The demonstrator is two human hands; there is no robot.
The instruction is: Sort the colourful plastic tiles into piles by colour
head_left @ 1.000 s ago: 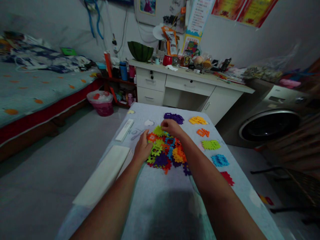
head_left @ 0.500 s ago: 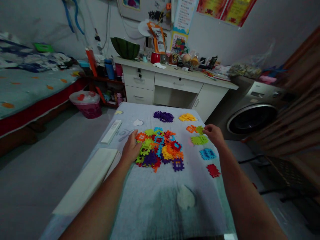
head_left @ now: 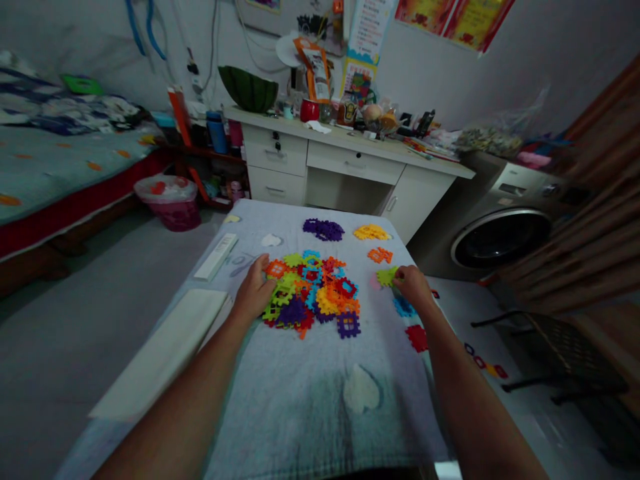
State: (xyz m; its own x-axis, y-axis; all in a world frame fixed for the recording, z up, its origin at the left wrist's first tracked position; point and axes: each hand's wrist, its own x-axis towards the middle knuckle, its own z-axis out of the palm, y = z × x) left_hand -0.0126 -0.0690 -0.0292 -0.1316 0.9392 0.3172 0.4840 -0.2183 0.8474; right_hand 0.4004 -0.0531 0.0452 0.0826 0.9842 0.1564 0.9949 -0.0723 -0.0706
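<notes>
A mixed heap of plastic interlocking building tiles (head_left: 320, 300) in several colours lies mid-table. My left hand (head_left: 256, 288) rests at its left edge, thumb apart from the fingers, beside an orange tile (head_left: 277, 269); it holds nothing that I can see. At the right, my right hand (head_left: 413, 285) pinches a green tile (head_left: 387, 277) at the green group, and its fingers hide part of it. Around it lie orange tiles (head_left: 380, 255), blue tiles (head_left: 404, 307) partly behind the wrist, and red tiles (head_left: 417, 338). Purple tiles (head_left: 324, 230) and yellow tiles (head_left: 372, 232) form piles at the far edge.
A cloth (head_left: 310, 393) covers the table. Along its left side lie a long white board (head_left: 165, 353) and a smaller white box (head_left: 217, 257). Beyond stand a white desk (head_left: 350, 153) and a washing machine (head_left: 495, 220). A stool (head_left: 565, 347) and several loose tiles are on the floor at right.
My right hand has moved toward me with the green tile, from beside the orange tiles to the green group. The left hand stays by the heap. The view has shifted slightly.
</notes>
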